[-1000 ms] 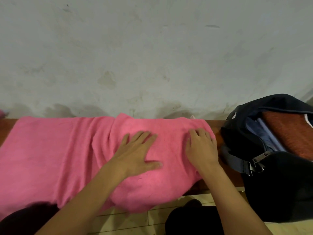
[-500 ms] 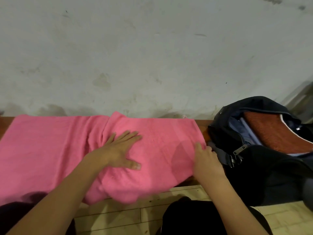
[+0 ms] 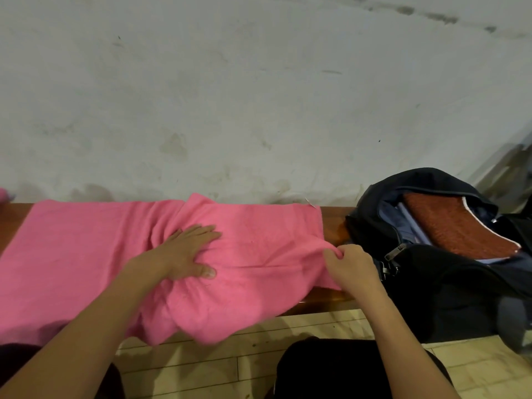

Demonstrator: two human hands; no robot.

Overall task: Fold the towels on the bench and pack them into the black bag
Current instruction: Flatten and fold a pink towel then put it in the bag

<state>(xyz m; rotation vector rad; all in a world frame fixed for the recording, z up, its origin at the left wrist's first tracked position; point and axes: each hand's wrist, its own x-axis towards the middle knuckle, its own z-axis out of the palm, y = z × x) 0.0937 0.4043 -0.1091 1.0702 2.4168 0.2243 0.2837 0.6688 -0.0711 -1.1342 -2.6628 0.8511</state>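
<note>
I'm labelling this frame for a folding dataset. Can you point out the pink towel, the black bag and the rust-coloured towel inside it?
pink towel [image 3: 86,254], head view, flat left half on the bench.
black bag [image 3: 449,286], head view, dark front panel below the zip.
rust-coloured towel [image 3: 454,226], head view, middle of its exposed face.

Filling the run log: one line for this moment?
left hand flat on pink towel | right hand pinching its edge | black bag open
</note>
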